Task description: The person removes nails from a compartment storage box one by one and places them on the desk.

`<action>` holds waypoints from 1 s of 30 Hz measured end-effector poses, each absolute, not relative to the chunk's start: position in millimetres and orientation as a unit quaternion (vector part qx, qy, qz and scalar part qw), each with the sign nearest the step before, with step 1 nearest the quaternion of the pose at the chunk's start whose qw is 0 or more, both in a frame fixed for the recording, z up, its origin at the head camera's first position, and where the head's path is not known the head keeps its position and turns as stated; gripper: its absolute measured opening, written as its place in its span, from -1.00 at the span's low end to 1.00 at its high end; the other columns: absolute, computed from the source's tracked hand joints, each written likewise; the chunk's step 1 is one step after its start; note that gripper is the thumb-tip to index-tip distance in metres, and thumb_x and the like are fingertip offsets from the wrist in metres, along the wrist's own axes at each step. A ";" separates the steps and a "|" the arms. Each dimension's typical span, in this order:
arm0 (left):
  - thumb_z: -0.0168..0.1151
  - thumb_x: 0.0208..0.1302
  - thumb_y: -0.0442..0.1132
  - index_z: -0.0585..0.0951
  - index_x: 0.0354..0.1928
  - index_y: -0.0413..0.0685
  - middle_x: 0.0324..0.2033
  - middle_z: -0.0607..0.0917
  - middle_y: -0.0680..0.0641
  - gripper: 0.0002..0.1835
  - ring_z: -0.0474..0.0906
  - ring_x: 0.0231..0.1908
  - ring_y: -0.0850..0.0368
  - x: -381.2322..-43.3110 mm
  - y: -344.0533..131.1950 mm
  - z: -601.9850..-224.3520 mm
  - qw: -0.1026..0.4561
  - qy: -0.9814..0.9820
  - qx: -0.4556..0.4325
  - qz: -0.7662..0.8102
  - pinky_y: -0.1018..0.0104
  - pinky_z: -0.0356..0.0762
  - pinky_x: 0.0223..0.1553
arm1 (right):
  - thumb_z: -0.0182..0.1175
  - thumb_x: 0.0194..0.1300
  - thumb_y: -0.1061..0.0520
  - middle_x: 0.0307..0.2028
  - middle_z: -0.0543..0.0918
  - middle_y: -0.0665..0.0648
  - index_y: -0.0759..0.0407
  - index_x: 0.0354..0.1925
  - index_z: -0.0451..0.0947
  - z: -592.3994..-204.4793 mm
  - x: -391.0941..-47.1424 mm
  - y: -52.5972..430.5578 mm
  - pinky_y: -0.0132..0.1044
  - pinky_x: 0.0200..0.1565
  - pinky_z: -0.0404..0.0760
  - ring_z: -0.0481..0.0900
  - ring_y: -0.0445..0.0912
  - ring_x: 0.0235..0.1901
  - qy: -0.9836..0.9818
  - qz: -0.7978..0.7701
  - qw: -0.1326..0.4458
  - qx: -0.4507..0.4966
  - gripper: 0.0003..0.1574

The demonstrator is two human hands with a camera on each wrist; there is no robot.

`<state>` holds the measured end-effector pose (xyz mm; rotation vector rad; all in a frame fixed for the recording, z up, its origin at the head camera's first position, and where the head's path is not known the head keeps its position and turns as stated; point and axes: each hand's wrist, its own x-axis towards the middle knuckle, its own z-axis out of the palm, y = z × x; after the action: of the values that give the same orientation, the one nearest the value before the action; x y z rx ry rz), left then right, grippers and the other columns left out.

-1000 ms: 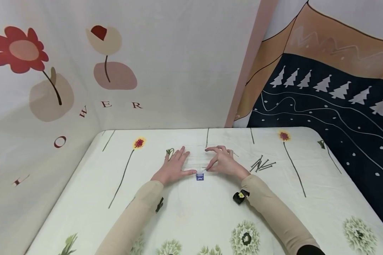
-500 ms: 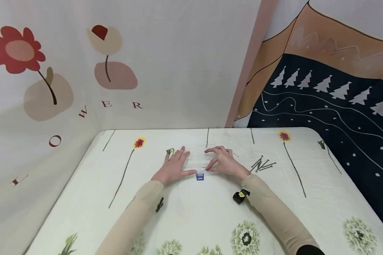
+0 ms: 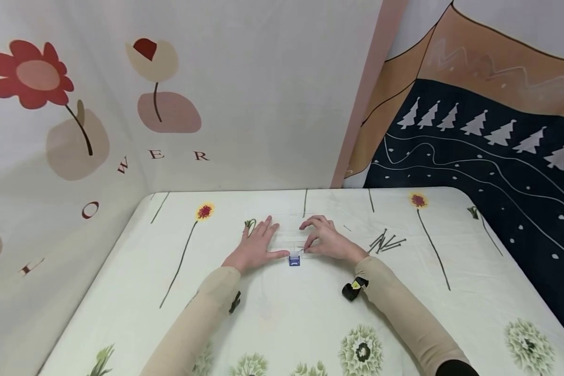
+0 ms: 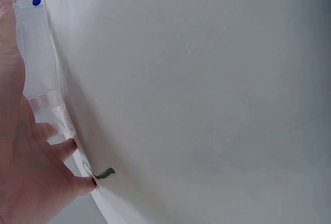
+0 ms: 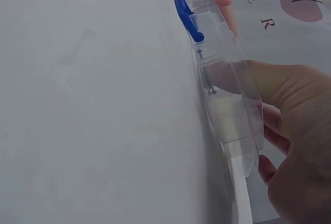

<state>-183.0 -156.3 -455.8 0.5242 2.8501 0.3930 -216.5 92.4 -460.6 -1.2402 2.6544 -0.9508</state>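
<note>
A clear plastic box [image 3: 288,233] with a blue latch [image 3: 294,260] lies on the table between the hands. My left hand [image 3: 255,246] rests along its left side, fingers spread and thumb reaching towards the latch. At the right side is my right hand [image 3: 329,241], its fingers bent, the thumb and forefinger tips apart. In the right wrist view the thumb [image 5: 225,76] shows through the clear wall, close to a few thin nails [image 5: 209,81] inside the box. Whether it touches them I cannot tell. The left wrist view shows the box [image 4: 39,53] beside the left fingers.
Several loose nails [image 3: 386,242] lie in a pile right of the right hand. The table [image 3: 272,324] has a white cloth printed with flowers. A patterned curtain [image 3: 272,104] hangs behind the table, and a dark one with white trees [image 3: 474,146] on the right.
The right forefinger has bent in a little, and the right hand has shifted very slightly. The left hand, the box and the loose nails stay where they were.
</note>
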 end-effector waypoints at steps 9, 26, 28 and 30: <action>0.01 0.21 0.45 0.08 0.50 -0.07 0.50 -0.12 -0.17 0.02 -0.13 0.45 -0.15 -183.6 -157.2 -456.1 0.104 0.968 0.184 0.133 -0.32 -0.27 0.32 | 0.49 0.04 0.16 0.20 0.43 0.08 -0.12 -0.55 0.74 -457.4 -218.2 93.7 0.13 0.12 0.19 0.21 0.14 0.26 0.865 -0.279 0.020 -0.417 -0.83; 0.02 0.21 0.44 0.07 0.50 -0.07 0.50 -0.12 -0.16 0.01 -0.13 0.45 -0.14 -184.3 -157.7 -455.9 0.106 0.968 0.182 0.133 -0.31 -0.27 0.32 | 0.44 0.10 0.21 0.09 0.43 0.05 -0.02 -0.48 0.74 -460.7 -222.7 95.5 0.10 0.11 0.13 0.20 0.11 0.22 0.842 -0.337 0.058 -0.417 -0.88; 0.02 0.22 0.43 0.07 0.50 -0.07 0.50 -0.13 -0.16 0.01 -0.13 0.45 -0.14 -184.6 -157.5 -456.6 0.108 0.968 0.183 0.133 -0.31 -0.28 0.32 | 0.43 0.11 0.21 0.10 0.44 0.05 -0.02 -0.47 0.74 -459.9 -222.4 96.4 0.11 0.12 0.12 0.20 0.11 0.23 0.840 -0.343 0.063 -0.415 -0.88; 0.01 0.22 0.44 0.07 0.51 -0.07 0.50 -0.13 -0.16 0.01 -0.14 0.45 -0.13 -184.8 -157.3 -457.2 0.111 0.968 0.184 0.133 -0.30 -0.29 0.33 | 0.42 0.11 0.21 0.11 0.44 0.05 -0.03 -0.47 0.73 -459.2 -221.9 97.7 0.13 0.16 0.10 0.19 0.10 0.24 0.840 -0.347 0.068 -0.412 -0.87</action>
<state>-184.8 -157.3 -457.2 0.5415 2.8427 0.3896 -221.9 97.7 -459.2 -1.2403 2.5305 -1.0446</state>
